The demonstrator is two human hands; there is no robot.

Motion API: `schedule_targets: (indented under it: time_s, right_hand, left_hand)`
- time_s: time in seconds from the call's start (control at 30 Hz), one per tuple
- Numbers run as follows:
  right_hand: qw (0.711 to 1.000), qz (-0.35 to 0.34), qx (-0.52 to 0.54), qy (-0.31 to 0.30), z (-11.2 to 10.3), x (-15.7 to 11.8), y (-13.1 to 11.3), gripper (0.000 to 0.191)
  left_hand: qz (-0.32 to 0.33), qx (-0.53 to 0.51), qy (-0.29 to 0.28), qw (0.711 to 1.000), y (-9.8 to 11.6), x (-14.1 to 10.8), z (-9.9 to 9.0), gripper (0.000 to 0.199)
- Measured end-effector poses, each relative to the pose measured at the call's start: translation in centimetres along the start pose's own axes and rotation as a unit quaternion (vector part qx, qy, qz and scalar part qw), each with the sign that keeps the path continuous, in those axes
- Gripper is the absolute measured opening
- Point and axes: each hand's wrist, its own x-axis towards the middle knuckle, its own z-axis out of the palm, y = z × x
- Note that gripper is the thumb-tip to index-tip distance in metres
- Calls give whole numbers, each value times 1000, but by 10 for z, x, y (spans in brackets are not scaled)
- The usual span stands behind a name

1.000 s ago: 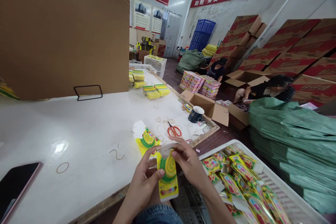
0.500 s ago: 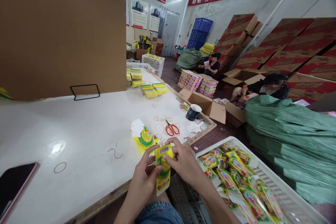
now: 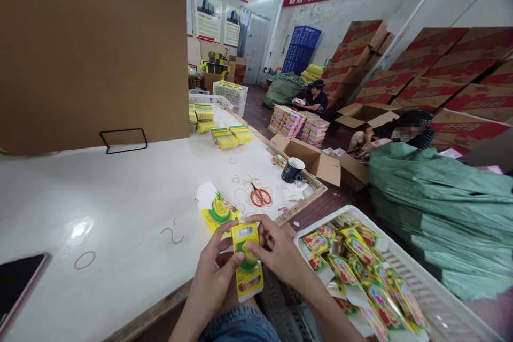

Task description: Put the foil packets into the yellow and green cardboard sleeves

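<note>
Between both hands, over the near table edge, is a small yellow and green printed carton (image 3: pixel 247 272) with a barcode at its top end. My left hand (image 3: pixel 216 262) grips its left side, the thumb pressed on the front. My right hand (image 3: pixel 276 246) holds the upper right side, thumb on the face and fingers behind. Just beyond the hands lies another flat yellow and green carton (image 3: pixel 219 210) with white flaps on the white table (image 3: pixel 132 208). Red-handled scissors (image 3: pixel 260 196) rest past it among loose rubber bands.
A white tray (image 3: pixel 302 235) of printed packets stands at the right. Near the table's right edge is a dark mug (image 3: pixel 293 169). A phone (image 3: pixel 20 286) lies at left, below a large cardboard sheet (image 3: pixel 92 59). Two people sit beyond, near a green sack (image 3: pixel 420 214).
The carton has turned so more of its front faces me, and its lower end has swung right. Both hands keep hold of it. The whole view has shifted slightly.
</note>
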Motion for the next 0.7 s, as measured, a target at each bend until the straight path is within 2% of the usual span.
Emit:
schedule_targets:
  time_s: [0.1, 0.33, 0.53, 0.63, 0.7]
  right_hand:
    - [999, 13, -23, 31, 7, -2, 0, 42]
    - [997, 31, -66, 36, 9, 5, 6, 34]
    - [992, 26, -99, 69, 15, 8, 13, 34]
    - [994, 20, -74, 74, 18, 9, 15, 35]
    - [998, 16, -22, 50, 15, 10, 14, 36]
  left_hand:
    - [12, 5, 5, 1000, -3, 1, 3, 56]
    - [19, 42, -1, 999, -11, 2, 0, 54]
    - [25, 61, 11, 998, -14, 5, -1, 55]
    - [26, 72, 21, 997, -12, 5, -2, 55]
    - [20, 54, 20, 998, -10, 4, -3, 55]
